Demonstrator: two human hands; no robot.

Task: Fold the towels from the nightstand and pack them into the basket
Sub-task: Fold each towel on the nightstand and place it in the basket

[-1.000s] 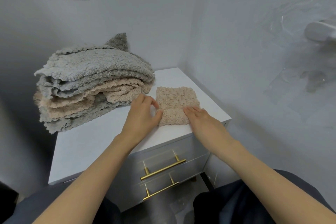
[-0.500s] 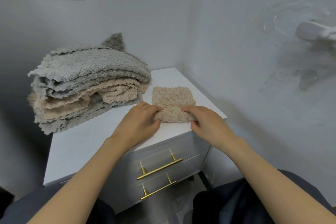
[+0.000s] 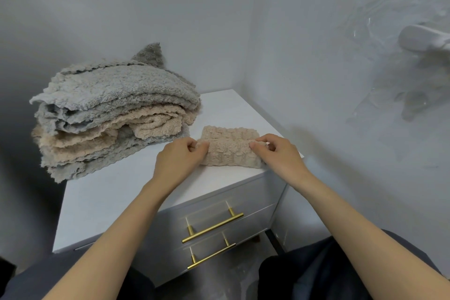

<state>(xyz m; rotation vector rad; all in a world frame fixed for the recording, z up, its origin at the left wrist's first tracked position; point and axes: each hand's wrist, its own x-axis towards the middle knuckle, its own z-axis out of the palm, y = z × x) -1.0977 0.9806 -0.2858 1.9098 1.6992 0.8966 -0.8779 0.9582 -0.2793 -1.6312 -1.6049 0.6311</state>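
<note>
both beige towel ends behind left hand and right hand

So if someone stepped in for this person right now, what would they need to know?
Left hand pinches the left edge of the small beige towel; right hand pinches its right edge.
The towel lies folded small at the front right corner of the nightstand.
The pile of grey and beige towels sits loosely heaped at the back left.
The basket is out of view.
Left to do: finish this towel, pack it, then probably work through the pile.
</note>
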